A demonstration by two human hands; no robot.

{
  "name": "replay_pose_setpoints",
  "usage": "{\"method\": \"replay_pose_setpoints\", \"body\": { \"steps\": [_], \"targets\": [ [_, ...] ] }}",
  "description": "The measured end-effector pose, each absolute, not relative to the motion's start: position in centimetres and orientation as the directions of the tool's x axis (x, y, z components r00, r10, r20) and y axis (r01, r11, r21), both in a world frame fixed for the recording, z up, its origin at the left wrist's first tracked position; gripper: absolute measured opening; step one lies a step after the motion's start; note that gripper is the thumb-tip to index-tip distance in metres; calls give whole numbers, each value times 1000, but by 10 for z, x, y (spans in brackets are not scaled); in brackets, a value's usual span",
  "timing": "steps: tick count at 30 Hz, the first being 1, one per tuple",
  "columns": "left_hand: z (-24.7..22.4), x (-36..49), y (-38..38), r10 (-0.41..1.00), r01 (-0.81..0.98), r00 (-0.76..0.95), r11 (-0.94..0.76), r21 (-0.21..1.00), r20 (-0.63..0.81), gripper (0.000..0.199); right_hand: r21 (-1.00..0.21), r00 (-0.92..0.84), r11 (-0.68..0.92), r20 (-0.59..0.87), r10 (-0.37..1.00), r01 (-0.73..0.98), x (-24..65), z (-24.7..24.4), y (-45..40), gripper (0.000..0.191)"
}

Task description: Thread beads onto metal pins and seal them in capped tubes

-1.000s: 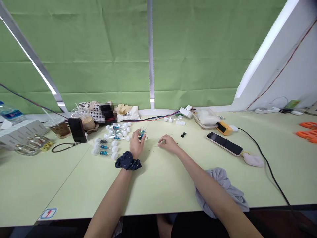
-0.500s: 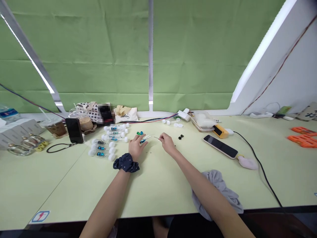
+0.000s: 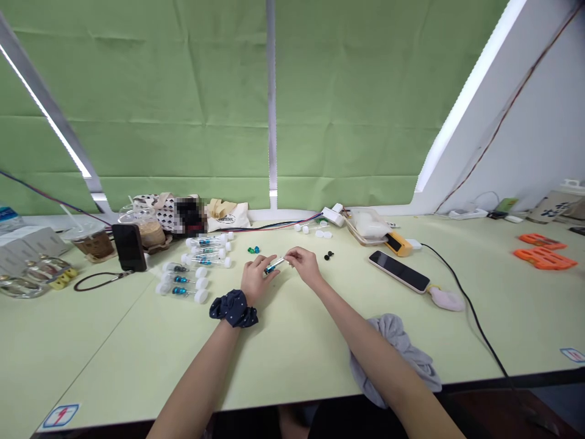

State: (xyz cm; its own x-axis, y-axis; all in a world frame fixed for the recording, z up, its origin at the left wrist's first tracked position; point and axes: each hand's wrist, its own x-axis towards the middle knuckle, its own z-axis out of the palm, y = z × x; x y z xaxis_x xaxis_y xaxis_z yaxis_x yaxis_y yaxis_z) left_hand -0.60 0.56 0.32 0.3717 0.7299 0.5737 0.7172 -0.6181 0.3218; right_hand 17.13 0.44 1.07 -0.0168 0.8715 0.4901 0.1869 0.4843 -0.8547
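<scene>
My left hand (image 3: 257, 277), with a dark dotted scrunchie (image 3: 234, 308) at its wrist, grips a small clear tube (image 3: 275, 265) that has blue pieces in its lower end. The tube lies tilted, its upper end pointing toward my right hand (image 3: 302, 263). The fingertips of that hand are pinched right at this end, on a thin rod that is mostly hidden now. Behind my left hand lie a few small green and blue beads (image 3: 253, 250). Several capped clear tubes (image 3: 183, 280) holding blue pieces rest to the left, in rows.
Right of my hands are small black pieces (image 3: 328, 255), white caps (image 3: 323, 234), a phone (image 3: 399, 271) and a yellow device (image 3: 398, 244). A grey cloth (image 3: 395, 350) lies under my right forearm. Another phone (image 3: 129, 247) stands at left, near drink cups (image 3: 94, 241).
My right hand has brought the thin rod to the tube's end, and the gap between the hands has closed. The left hand has turned the tube slightly. The view has shifted a little.
</scene>
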Motion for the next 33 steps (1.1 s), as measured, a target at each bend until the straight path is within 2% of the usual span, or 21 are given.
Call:
{"method": "replay_pose_setpoints", "body": {
  "steps": [3, 5, 8, 11, 15, 23, 28, 29, 30, 31, 33],
  "targets": [
    [3, -6, 6, 721, 714, 344, -617, 332, 602, 38, -853, 22, 489, 501, 865, 184, 177, 7, 14, 23],
    [3, -8, 7, 718, 718, 299, -604, 348, 628, 37, -851, 143, 437, 490, 860, 291, 191, 5, 28, 26],
    [4, -12, 8, 714, 728, 225, -575, 373, 663, 36, -803, 326, 165, 408, 853, 572, 227, 2, 58, 23],
    [5, -18, 11, 708, 738, 161, -549, 392, 687, 36, -556, 446, -262, 225, 866, 789, 265, -1, 85, 36],
    [3, -26, 15, 703, 747, 102, -521, 412, 704, 36, -498, 473, -345, 155, 867, 796, 297, -6, 104, 43],
    [-1, -34, 21, 703, 756, 73, -501, 420, 708, 36, -464, 410, -299, 160, 898, 834, 303, -8, 113, 19],
    [-2, -32, 21, 719, 768, 116, -502, 397, 685, 34, -507, 302, -154, 225, 926, 848, 282, 5, 108, 17],
    [-1, -31, 20, 725, 768, 128, -504, 395, 677, 34, -537, 248, -86, 237, 939, 839, 273, 8, 103, 21],
    [-1, -30, 20, 731, 767, 139, -507, 394, 669, 34, -647, 164, 64, 285, 944, 760, 263, 11, 98, 31],
    [0, -29, 19, 735, 763, 152, -512, 395, 661, 34, -742, 75, 196, 315, 946, 641, 252, 14, 90, 41],
    [1, -28, 18, 741, 748, 181, -531, 399, 647, 34, -852, -109, 335, 318, 942, 402, 230, 19, 73, 52]
  ]
}}
